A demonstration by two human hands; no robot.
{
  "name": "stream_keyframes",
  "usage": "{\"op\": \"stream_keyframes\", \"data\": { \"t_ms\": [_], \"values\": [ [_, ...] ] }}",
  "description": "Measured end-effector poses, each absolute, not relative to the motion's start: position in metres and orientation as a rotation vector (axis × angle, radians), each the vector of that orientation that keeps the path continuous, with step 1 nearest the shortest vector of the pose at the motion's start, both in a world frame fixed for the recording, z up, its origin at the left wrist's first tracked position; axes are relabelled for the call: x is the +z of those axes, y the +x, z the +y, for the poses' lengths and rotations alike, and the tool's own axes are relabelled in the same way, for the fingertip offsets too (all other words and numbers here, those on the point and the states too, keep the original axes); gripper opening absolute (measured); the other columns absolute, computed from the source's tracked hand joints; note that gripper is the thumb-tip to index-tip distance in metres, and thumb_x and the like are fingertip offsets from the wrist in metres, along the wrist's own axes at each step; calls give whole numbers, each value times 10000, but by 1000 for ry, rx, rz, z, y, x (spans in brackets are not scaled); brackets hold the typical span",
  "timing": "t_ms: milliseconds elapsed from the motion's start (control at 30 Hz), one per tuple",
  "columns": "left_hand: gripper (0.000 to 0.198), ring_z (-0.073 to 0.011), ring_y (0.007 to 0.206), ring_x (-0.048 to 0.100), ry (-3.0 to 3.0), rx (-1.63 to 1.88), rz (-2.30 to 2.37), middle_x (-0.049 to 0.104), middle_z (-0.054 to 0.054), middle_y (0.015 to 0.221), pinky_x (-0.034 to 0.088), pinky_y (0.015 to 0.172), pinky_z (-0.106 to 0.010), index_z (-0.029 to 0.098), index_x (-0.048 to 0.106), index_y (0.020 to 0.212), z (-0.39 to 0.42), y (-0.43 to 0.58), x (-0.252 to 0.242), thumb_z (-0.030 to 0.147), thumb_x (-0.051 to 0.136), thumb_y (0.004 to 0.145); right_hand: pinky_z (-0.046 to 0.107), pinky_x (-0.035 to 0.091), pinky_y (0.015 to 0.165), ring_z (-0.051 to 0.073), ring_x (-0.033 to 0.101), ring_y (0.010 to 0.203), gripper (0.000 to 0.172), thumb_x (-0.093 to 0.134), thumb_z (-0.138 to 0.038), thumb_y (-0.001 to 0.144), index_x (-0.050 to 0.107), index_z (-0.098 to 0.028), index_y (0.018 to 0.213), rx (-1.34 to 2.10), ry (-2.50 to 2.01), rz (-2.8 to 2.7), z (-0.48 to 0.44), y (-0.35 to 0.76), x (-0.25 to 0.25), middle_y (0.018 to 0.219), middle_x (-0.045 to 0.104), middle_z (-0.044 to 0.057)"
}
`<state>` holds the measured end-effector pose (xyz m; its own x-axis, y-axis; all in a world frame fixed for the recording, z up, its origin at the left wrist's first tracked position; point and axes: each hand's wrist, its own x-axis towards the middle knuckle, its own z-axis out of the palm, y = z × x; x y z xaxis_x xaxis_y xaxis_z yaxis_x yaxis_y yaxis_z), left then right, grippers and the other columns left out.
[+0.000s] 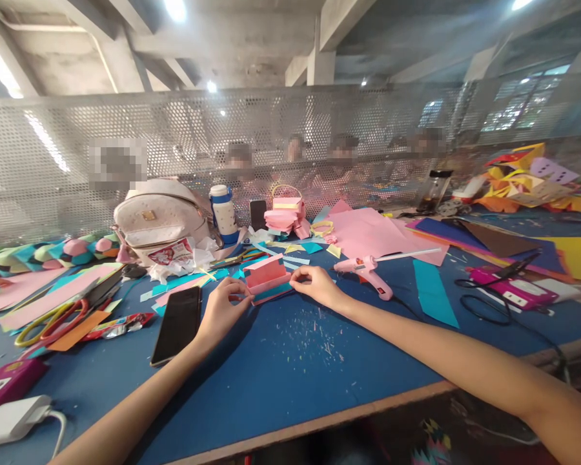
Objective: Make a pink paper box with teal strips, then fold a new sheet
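Note:
Between my two hands stands a small folded paper box (pixel 266 278), pink with a blue strip along its lower front. My left hand (pixel 223 310) pinches its left end between thumb and fingers. At the right end, my right hand (pixel 317 287) is closed on the box's edge with thumb and forefinger. A pink glue gun (pixel 368 271) with a clear glue stick lies right of my right hand. Beside my left forearm rests a black phone (pixel 177 326). Blue paper strips (pixel 312 247) and yellow scraps lie just behind the box.
Scissors (pixel 53 323) and a snack wrapper (pixel 121 325) lie at the left. A white backpack (pixel 162 216), a bottle (pixel 223 213) and a pink paper basket (pixel 286 216) stand behind. Pink sheets (pixel 372 232) and a purple power strip (pixel 510 289) with black cable lie right. Several people sit beyond the perforated screen (pixel 261 116).

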<state>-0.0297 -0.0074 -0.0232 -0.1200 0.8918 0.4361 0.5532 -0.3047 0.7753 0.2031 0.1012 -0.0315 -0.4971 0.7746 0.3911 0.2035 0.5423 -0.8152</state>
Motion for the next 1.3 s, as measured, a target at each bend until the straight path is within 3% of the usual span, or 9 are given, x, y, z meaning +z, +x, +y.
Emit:
{"op": "stream_keyframes", "data": {
  "t_ms": [1300],
  "values": [
    [113, -178, 781, 647, 1874, 1438, 1643, 656, -45, 866, 544, 689, -282, 190, 677, 694, -6, -29, -31, 277, 648, 760, 300, 574, 676, 173, 654, 678, 36, 642, -214, 711, 639, -178, 717, 797, -740, -1940, 94, 200, -38, 762, 682, 34]
  ]
}}
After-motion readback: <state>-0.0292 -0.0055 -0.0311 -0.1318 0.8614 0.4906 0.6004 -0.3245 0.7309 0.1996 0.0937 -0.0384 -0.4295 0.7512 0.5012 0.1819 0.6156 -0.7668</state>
